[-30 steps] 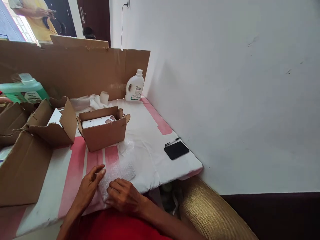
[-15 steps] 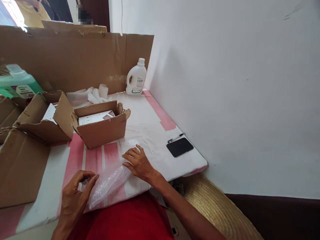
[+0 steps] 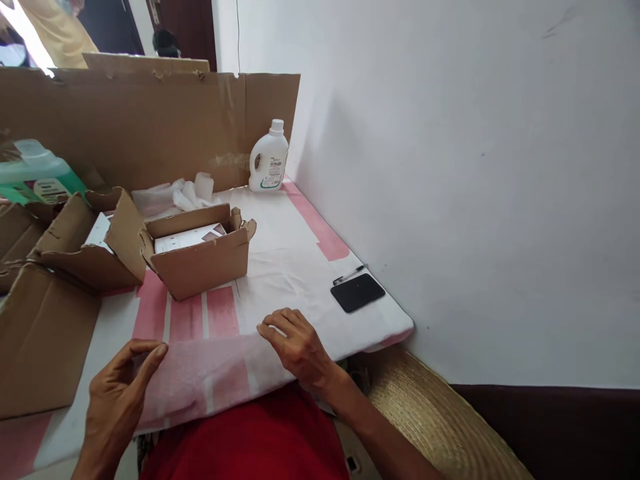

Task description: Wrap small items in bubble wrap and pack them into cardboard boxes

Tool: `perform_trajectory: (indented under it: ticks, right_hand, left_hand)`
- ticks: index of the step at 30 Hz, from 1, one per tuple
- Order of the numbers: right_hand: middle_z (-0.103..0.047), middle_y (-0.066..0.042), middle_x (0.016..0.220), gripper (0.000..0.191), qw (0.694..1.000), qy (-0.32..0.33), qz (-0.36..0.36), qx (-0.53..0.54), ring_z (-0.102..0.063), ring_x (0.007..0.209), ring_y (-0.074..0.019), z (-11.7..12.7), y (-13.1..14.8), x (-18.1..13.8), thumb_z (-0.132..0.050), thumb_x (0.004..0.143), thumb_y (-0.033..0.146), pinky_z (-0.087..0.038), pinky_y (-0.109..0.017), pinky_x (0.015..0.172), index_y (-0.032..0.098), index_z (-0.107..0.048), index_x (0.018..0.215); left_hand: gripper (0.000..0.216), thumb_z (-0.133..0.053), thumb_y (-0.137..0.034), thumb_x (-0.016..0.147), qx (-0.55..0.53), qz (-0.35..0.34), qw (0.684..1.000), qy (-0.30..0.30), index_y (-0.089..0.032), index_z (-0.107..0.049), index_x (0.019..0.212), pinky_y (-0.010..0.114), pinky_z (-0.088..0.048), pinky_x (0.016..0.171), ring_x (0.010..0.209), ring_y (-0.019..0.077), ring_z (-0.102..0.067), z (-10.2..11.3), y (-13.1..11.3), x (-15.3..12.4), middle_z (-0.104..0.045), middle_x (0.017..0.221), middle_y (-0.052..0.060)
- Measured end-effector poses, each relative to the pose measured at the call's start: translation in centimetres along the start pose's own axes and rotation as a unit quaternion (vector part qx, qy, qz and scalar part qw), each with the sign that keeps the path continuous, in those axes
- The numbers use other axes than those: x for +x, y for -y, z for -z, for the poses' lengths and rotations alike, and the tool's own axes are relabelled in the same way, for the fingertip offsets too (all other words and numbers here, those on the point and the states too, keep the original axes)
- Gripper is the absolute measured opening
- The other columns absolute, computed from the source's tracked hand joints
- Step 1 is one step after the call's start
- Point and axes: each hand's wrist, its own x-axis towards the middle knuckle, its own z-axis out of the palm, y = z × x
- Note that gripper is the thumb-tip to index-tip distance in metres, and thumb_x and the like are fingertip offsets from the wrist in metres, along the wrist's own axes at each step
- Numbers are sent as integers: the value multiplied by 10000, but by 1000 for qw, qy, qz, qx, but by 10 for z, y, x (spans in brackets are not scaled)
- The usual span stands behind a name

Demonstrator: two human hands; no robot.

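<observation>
A clear sheet of bubble wrap [image 3: 215, 363] is stretched flat between my two hands over the near edge of the table. My left hand [image 3: 117, 393] pinches its left corner between thumb and forefinger. At the opposite corner, my right hand [image 3: 297, 347] has its fingertips closed on the sheet. Just beyond the wrap stands a small open cardboard box [image 3: 205, 270], with a white printed carton [image 3: 190, 239] inside.
More open cardboard boxes [image 3: 37, 340] crowd the left side. Behind are a green liquid jug [image 3: 45, 173], crumpled white wrapping [image 3: 193, 193], a white bottle [image 3: 270, 160] and a tall cardboard panel [image 3: 150, 127]. A black pad [image 3: 357, 293] and a pen [image 3: 349, 275] lie near the wall.
My left hand has moved left and my right hand slightly right and nearer. The bubble wrap, loose and bunched before, now spans taut between them.
</observation>
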Motion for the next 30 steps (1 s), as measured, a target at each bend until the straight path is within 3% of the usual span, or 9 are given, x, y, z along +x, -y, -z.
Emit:
perform_trajectory:
  ticks: [5, 9, 14, 18, 21, 25, 26, 27, 30]
  right_hand:
    - [-669, -42, 838, 227, 999, 35, -15, 29, -552, 735, -174, 14, 4, -3, -479, 999, 90, -400, -314, 668, 178, -652, 882]
    - [-706, -60, 967, 113, 990, 15, -61, 128, -629, 877, -180, 27, 10, 4, -538, 1005, 160, -472, -324, 803, 193, -645, 988]
    - [-704, -37, 887, 141, 982, 40, -87, 165, -643, 797, -165, 40, 10, 19, -474, 1026, 163, -486, -288, 743, 197, -610, 1026]
    - [-677, -8, 864, 130, 971, 76, -117, 191, -620, 740, -142, 33, 1, 39, -472, 1034, 192, -453, -245, 676, 212, -599, 1013]
    - [-678, 3, 835, 112, 969, 121, -143, 161, -620, 724, -142, 5, -16, 58, -521, 1004, 166, -434, -242, 675, 209, -613, 958]
    - [-705, 29, 824, 109, 962, 193, -153, 117, -645, 724, -135, -46, -46, 77, -593, 961, 130, -408, -225, 644, 222, -647, 939]
    - [-712, 32, 830, 107, 961, 202, -151, 110, -652, 730, -135, -55, -53, 79, -613, 954, 132, -404, -223, 637, 227, -657, 934]
    - [-717, 32, 834, 101, 961, 208, -149, 105, -657, 736, -138, -62, -59, 80, -631, 948, 138, -404, -223, 634, 232, -664, 926]
    - [-731, -11, 897, 91, 961, 215, -153, 78, -667, 818, -177, -71, -65, 81, -660, 934, 139, -437, -255, 685, 227, -683, 941]
  left_hand:
    - [342, -725, -602, 750, 3, -103, 995, 15, -263, -743, 783, 313, -525, 873, 926, 215, -668, 17, 1, 5, -717, 937, 28]
    - [393, -675, -655, 770, 22, -114, 991, 66, -284, -799, 805, 366, -581, 885, 976, 256, -710, 30, 0, 6, -757, 1005, 69]
    - [477, -652, -736, 733, 29, -107, 991, 73, -285, -806, 764, 353, -618, 789, 853, 248, -726, 44, -7, 7, -772, 856, 64]
    - [476, -686, -734, 690, 46, -78, 996, 25, -268, -778, 712, 293, -576, 634, 649, 193, -663, 46, -10, 19, -739, 735, 35]
    - [504, -645, -727, 737, 97, -79, 992, -22, -248, -778, 816, 320, -560, 716, 717, 204, -674, 33, -5, 38, -745, 801, 38]
    - [521, -510, -596, 908, 211, -212, 943, -143, -178, -730, 1127, 457, -494, 975, 1043, 295, -654, -8, 7, 48, -708, 1138, 141]
    - [485, -496, -533, 938, 238, -252, 926, -146, -168, -708, 1178, 465, -469, 1012, 1096, 300, -636, -20, 12, 46, -692, 1179, 152]
    - [440, -489, -472, 959, 258, -291, 913, -121, -171, -694, 1205, 454, -457, 1029, 1124, 293, -627, -33, 16, 43, -687, 1199, 150]
    - [407, -498, -413, 968, 292, -369, 882, 32, -202, -656, 1279, 414, -464, 1023, 1170, 278, -622, -68, 34, 29, -678, 1278, 128]
